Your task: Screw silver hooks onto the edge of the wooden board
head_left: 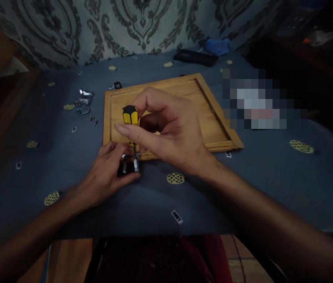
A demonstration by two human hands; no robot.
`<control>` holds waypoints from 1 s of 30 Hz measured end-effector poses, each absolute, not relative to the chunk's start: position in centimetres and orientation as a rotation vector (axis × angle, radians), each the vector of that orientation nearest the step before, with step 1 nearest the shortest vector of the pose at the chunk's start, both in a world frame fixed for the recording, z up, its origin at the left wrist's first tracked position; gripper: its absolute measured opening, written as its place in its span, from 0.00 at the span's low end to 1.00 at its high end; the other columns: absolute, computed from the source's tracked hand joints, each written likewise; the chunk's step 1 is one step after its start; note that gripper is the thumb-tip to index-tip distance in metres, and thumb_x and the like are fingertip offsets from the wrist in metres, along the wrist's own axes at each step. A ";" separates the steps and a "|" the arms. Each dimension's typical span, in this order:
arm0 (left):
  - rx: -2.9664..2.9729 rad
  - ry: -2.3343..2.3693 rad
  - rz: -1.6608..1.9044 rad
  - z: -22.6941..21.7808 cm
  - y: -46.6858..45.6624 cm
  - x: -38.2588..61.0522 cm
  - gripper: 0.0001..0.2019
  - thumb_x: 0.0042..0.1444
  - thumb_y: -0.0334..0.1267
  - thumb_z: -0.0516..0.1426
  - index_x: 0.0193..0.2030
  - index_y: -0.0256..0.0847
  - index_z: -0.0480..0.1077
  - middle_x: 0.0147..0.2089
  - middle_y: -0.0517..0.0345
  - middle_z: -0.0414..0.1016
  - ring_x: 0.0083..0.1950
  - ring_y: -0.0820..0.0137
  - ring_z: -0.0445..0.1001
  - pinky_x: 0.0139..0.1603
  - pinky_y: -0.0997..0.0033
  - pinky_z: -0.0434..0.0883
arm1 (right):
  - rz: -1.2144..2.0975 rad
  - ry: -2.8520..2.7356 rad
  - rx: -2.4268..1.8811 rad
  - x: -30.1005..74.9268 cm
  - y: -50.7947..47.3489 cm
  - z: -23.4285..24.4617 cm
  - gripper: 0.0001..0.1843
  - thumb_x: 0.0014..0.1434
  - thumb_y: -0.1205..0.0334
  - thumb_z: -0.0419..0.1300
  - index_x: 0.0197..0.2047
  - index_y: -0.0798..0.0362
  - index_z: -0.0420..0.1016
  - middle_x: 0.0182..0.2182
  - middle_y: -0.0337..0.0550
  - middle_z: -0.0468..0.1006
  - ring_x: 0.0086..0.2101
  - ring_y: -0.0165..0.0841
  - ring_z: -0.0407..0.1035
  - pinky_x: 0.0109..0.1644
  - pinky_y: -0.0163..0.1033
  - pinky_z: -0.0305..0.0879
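Note:
My right hand (pixel 172 129) grips a yellow and black screwdriver (pixel 130 117) between thumb and fingers. The screwdriver stands nearly upright, its shaft pointing down at the near left corner of a framed wooden panel (pixel 166 83). At that corner a shiny metal piece, which looks like a latch or clasp (pixel 136 165), juts out from the panel's near edge. My left hand (pixel 107 169) is closed around this clasp, thumb on its near side and fingers on the panel's corner. The screwdriver's tip and any screw under it are hard to make out.
Left of the panel lie several shiny metal fittings (pixel 83 100) and a few small screws (pixel 94 121). A black case (pixel 195 57) and a blue cloth (pixel 218 46) lie at the back. A blurred-out item (pixel 261 102) is at the right. Blue patterned cloth (pixel 231 204) covers the table.

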State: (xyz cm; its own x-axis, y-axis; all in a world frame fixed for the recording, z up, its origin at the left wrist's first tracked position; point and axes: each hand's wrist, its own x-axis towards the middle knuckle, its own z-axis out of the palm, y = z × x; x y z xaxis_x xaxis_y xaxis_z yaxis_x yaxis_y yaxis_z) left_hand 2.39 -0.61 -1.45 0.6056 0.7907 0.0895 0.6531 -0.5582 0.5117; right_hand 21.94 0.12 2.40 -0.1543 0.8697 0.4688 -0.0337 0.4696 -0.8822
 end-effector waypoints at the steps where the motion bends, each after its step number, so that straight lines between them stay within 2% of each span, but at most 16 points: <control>1: 2.404 1.146 0.443 -1.5 -0.6 2.4 0.16 0.60 0.45 0.62 0.51 0.44 0.66 0.51 0.52 0.76 0.55 0.54 0.74 0.56 0.49 0.73 | 0.935 -1.525 -0.764 21.9 0.2 2.4 0.19 0.59 0.52 0.70 0.29 0.48 0.64 0.29 0.33 0.65 0.25 0.26 0.62 0.28 0.35 0.64; 12: 2.428 1.159 0.469 -1.8 -0.6 2.3 0.16 0.58 0.44 0.62 0.50 0.45 0.66 0.51 0.53 0.76 0.55 0.55 0.74 0.56 0.51 0.73 | 0.941 -1.587 -0.828 22.2 0.2 2.4 0.19 0.59 0.46 0.68 0.30 0.47 0.66 0.29 0.33 0.70 0.30 0.29 0.69 0.29 0.35 0.66; 17: 2.433 1.143 0.446 -1.8 -0.6 2.3 0.16 0.59 0.43 0.62 0.51 0.45 0.66 0.51 0.54 0.76 0.55 0.55 0.74 0.56 0.51 0.73 | 0.968 -1.563 -0.788 22.0 0.3 2.1 0.18 0.59 0.48 0.68 0.30 0.46 0.65 0.28 0.35 0.70 0.29 0.30 0.69 0.28 0.35 0.68; 21: 2.447 1.138 0.466 -1.8 -0.6 2.3 0.17 0.59 0.42 0.62 0.52 0.45 0.66 0.50 0.55 0.76 0.54 0.56 0.74 0.56 0.51 0.72 | 0.978 -1.551 -0.755 21.8 0.2 2.0 0.18 0.60 0.51 0.67 0.31 0.47 0.62 0.30 0.34 0.68 0.28 0.28 0.67 0.28 0.34 0.68; 27: 2.469 1.115 0.470 -1.6 -0.7 2.3 0.17 0.60 0.41 0.62 0.54 0.45 0.65 0.51 0.56 0.76 0.54 0.57 0.73 0.57 0.52 0.72 | 0.980 -1.535 -0.813 21.7 0.4 2.0 0.21 0.59 0.47 0.68 0.32 0.47 0.60 0.30 0.35 0.69 0.31 0.29 0.69 0.31 0.34 0.70; 30: 2.462 1.118 0.474 -1.6 -0.7 2.3 0.16 0.60 0.41 0.62 0.52 0.45 0.65 0.50 0.56 0.75 0.54 0.56 0.73 0.57 0.52 0.72 | 1.013 -1.537 -0.795 21.8 0.5 2.1 0.20 0.58 0.49 0.69 0.32 0.47 0.61 0.30 0.34 0.69 0.32 0.30 0.70 0.31 0.34 0.71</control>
